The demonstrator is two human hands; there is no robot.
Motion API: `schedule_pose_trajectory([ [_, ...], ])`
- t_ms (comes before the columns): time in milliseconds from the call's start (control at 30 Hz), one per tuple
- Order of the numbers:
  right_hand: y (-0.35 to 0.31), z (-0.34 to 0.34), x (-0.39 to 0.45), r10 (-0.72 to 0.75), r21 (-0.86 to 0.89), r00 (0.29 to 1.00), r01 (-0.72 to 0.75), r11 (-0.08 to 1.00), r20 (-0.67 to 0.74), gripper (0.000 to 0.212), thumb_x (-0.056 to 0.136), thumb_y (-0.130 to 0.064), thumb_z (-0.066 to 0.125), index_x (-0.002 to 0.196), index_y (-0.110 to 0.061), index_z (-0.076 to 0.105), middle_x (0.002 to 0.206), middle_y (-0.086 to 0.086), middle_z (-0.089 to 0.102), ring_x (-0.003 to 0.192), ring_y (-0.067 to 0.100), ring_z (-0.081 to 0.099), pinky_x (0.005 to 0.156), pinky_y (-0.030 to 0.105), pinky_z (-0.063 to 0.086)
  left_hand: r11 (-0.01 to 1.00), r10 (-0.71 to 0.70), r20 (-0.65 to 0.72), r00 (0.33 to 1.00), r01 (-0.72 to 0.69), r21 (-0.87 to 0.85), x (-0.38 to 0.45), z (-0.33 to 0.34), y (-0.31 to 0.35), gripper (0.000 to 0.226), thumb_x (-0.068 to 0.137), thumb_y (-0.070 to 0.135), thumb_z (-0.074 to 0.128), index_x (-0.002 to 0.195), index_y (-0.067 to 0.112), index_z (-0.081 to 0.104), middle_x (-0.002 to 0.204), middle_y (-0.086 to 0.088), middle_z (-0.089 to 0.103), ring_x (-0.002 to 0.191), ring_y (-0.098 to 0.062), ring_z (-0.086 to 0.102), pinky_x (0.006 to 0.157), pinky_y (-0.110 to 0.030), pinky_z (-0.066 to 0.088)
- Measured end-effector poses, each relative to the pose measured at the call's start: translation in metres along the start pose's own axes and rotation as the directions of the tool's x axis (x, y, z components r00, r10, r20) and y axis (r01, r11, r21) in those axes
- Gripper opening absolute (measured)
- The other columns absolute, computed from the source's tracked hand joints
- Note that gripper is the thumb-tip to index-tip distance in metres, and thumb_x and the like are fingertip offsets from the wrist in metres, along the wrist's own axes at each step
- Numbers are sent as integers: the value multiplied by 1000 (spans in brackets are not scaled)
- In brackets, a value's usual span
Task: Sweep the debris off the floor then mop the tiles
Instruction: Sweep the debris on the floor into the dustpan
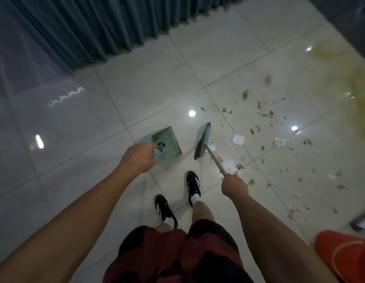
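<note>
Left hand [138, 157] fingers curled tight around the top of the green dustpan [166, 144], which sits low over the tiles at about 11 o'clock from the shoes [193, 186]; can't tell if its lip touches the floor. Right hand [234, 185] fisted around the broom handle [215, 160], fingers pressed together. Broom head [202, 140] green with dark bristles, angled, just right of the dustpan at 12 o'clock, a narrow gap of bare tile between them. Debris [259, 127] is small brown bits, white paper scraps and some clear fragments, spread from 1 to 3 o'clock of the broom head and trailing back toward the right arm. Yellowish stain [359, 86] on the tiles [136, 86] far out at 2 o'clock. Dark teal curtain [91, 27] runs along the top at 10 to 12 o'clock. Orange object [341, 256] at the lower right corner, grey thing just above it, too blurred to identify.
</note>
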State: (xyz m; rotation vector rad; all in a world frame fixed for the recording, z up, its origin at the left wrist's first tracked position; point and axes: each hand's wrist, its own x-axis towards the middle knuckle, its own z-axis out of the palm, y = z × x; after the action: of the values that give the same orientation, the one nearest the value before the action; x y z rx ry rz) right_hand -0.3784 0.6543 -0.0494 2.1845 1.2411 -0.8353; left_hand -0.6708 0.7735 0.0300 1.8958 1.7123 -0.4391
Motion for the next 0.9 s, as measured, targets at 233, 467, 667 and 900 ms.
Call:
schedule_pose_trajectory([
  [233, -2, 6, -34, 46, 173, 999, -42, 984, -23, 32, 95, -12, 44, 123, -9, 59, 109, 7, 65, 99, 25, 66, 82, 35, 55, 993, 116, -12, 993, -116, 7, -12, -11, 15, 24, 86, 20, 58, 105, 30, 69, 99, -3, 69, 75, -24, 61, 60, -27, 47],
  [467, -22, -10, -38, 16, 256, 996, 7, 967, -88, 29, 95, -18, 46, 120, -10, 59, 104, 6, 65, 93, 26, 66, 78, 38, 56, 987, 158, -68, 985, -157, 20, -15, -30, 15, 39, 88, 16, 55, 119, 34, 69, 96, -2, 68, 79, -25, 64, 59, -28, 49],
  [667, -32, -30, 2, -20, 276, 998, 36, 960, -60, 28, 97, -20, 47, 123, -14, 57, 101, 6, 60, 87, 25, 62, 72, 36, 51, 987, 152, -61, 987, -148, 56, 12, -45, 9, 35, 91, 25, 60, 125, 34, 67, 102, -6, 68, 84, -28, 65, 68, -32, 54],
  [900, -62, -71, 84, -120, 342, 992, 130, 931, -48, 27, 100, -24, 44, 123, -15, 56, 109, 10, 65, 96, 28, 64, 69, 34, 48, 997, 52, -31, 998, -50, 64, 97, -74, 11, 42, 90, 22, 58, 129, 37, 65, 107, -4, 69, 85, -27, 63, 68, -30, 50],
])
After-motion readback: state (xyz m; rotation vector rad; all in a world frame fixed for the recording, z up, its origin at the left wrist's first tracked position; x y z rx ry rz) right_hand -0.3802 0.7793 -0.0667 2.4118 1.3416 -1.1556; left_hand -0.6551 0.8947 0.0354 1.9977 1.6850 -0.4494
